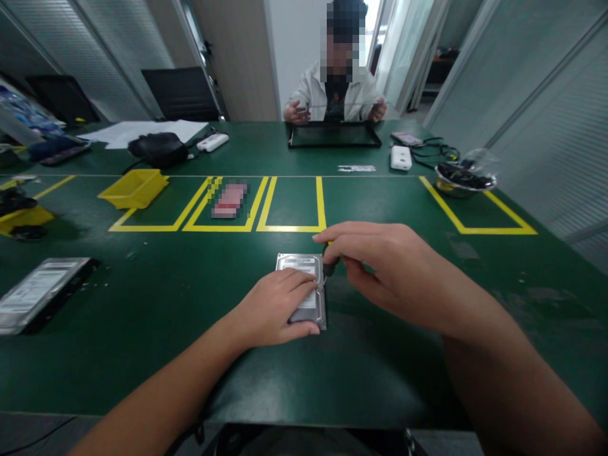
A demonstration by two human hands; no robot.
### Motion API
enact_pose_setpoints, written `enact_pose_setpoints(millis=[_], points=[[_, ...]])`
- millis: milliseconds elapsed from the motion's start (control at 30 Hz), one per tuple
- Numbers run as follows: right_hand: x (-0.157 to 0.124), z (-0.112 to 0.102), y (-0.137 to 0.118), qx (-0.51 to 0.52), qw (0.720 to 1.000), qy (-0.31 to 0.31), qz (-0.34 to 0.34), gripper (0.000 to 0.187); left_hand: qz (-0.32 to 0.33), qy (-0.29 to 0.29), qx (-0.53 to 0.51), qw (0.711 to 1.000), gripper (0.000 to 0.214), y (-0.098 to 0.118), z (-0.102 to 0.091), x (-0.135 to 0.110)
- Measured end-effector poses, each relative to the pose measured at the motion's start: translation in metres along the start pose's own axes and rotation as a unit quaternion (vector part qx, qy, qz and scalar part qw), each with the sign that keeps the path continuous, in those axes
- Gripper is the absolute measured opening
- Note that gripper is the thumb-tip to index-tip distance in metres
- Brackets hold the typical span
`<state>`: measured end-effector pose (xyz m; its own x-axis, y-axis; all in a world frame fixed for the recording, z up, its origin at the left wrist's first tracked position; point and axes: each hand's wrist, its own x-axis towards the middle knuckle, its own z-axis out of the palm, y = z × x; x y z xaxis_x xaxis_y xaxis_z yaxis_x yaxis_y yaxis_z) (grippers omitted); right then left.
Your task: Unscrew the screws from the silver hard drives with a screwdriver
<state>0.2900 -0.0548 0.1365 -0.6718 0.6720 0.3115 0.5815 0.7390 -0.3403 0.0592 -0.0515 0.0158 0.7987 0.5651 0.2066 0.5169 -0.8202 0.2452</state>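
Note:
A small silver hard drive (308, 310) with a white label lies on the green table in front of me. My left hand (280, 304) grips it from the left, fingers across its top and thumb along the near edge. In my right hand (384, 259) is a screwdriver (329, 261) with a dark and yellow handle, mostly covered by the fingers. Its shaft points down at the drive's right edge; whether the tip sits in a screw I cannot tell. Farther left lies a larger hard drive (42, 291), with tiny bits scattered beside it.
Yellow tape marks boxes on the table (190, 373). A yellow bin (134, 189) and a pink object (230, 200) are ahead left, a bowl of dark parts (464, 177) ahead right. Across the table, a person (308, 88) holds a clear sheet above a black frame (335, 135).

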Motion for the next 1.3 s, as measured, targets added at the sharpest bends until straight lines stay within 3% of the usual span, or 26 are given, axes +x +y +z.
enact_pose_setpoints(millis=[667, 1300], points=[[-0.0004, -0.0031, -0.0019, -0.031, 0.999, -0.01, -0.006, 0.03, 0.002, 0.006, -0.004, 1.0, 0.072, 0.0, -0.0001, 0.0003], [0.0004, -0.0031, -0.0047, -0.068, 0.998, 0.002, 0.005, 0.02, 0.006, 0.017, -0.002, 1.0, 0.07, 0.0002, 0.0013, 0.0005]])
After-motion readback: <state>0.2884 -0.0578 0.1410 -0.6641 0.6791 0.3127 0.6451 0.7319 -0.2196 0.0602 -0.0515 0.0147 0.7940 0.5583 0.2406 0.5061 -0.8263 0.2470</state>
